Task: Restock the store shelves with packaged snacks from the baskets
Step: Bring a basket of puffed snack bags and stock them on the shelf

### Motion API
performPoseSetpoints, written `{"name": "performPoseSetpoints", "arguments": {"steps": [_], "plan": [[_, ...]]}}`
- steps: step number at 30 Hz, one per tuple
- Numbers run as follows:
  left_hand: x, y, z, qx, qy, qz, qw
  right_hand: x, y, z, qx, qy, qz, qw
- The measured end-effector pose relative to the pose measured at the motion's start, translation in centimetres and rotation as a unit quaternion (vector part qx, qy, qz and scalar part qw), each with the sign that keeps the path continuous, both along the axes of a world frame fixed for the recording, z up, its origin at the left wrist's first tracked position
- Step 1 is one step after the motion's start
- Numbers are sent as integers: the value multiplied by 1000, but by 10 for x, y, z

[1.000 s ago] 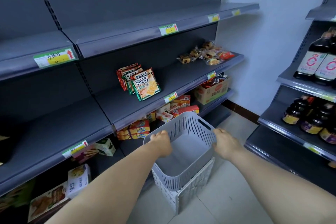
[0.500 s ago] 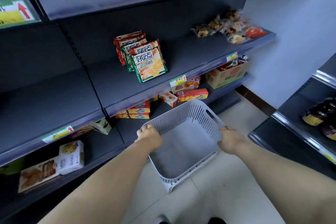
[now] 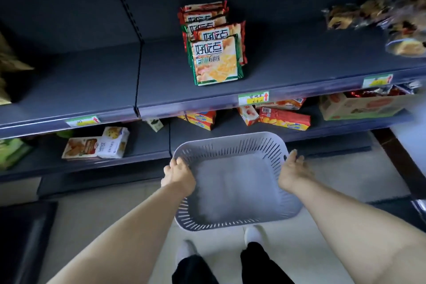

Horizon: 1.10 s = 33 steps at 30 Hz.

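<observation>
I hold a grey slotted plastic basket (image 3: 230, 145) low in front of the shelves, above the floor. Nothing lies inside it. My left hand (image 3: 178, 174) grips its left rim with curled fingers. My right hand (image 3: 291, 172) grips the right rim. On the dark shelf (image 3: 161, 76) above stands a row of green and red cracker packets (image 3: 215, 62), leaning back. Clear bags of pastries (image 3: 378, 16) lie at the shelf's right end.
The lower shelf holds red and orange snack boxes (image 3: 283, 119), a white biscuit box (image 3: 95, 146) at the left and an open carton (image 3: 355, 106) at the right. Price tags (image 3: 253, 98) line the shelf edges. My feet (image 3: 252, 235) stand on pale floor tiles below the basket.
The basket has come off the white crate it sat on and swung down toward me. My view has tilted downward and closer to the shelves; my feet now show.
</observation>
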State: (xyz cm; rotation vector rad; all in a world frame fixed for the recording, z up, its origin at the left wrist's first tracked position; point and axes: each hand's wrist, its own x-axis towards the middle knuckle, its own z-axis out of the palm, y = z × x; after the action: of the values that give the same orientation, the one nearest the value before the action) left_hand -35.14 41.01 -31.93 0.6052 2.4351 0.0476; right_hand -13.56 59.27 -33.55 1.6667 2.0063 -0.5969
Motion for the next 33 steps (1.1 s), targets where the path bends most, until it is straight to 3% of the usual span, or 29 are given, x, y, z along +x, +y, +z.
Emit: {"name": "performPoseSetpoints", "arguments": {"steps": [5,16,21,27,33], "plan": [[37,11,-11,-3,21,26,999,11,21,-20,-71,9,-3,997],[76,-3,-14,-5,34,58,998,11,22,-25,-127,69,-11,989],[85,-49,-4,-27,44,147,988,-20,8,5,-104,117,13,988],[105,-118,6,19,60,255,965,-55,-30,43,-104,165,89,977],[156,-196,18,60,28,416,907,-58,-92,71,-103,227,128,960]]}}
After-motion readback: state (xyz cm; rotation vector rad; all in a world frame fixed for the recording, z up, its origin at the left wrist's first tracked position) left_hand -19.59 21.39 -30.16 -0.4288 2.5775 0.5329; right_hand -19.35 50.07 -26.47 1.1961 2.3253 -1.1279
